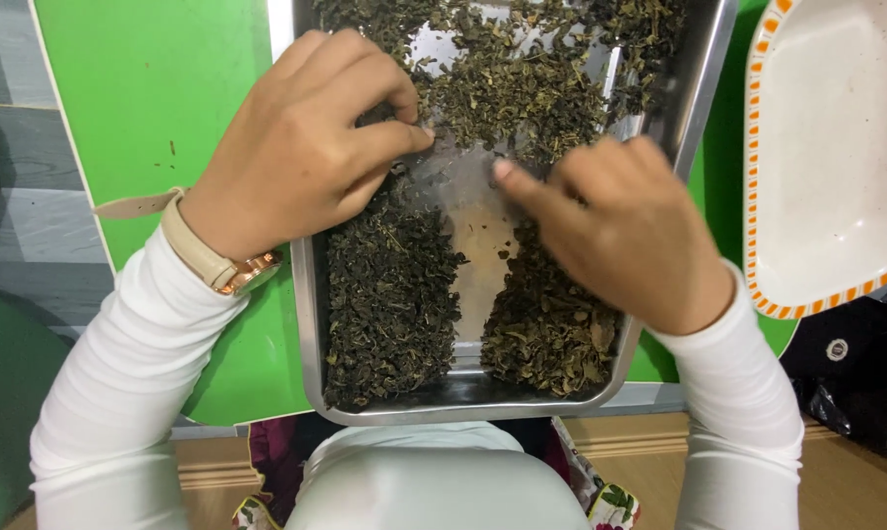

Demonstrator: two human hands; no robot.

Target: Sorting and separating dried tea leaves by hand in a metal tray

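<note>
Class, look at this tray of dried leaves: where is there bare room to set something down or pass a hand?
Bare steel runs down the tray middle, between the two leaf piles. The white dish is empty, and green table lies bare left of the tray. The tray's far end is crowded with leaves and both hands.

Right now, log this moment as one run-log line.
left hand: pinching dried leaves | right hand: forefinger on bare tray floor | metal tray: two near piles, bare strip between | white plate: right, untouched
</note>
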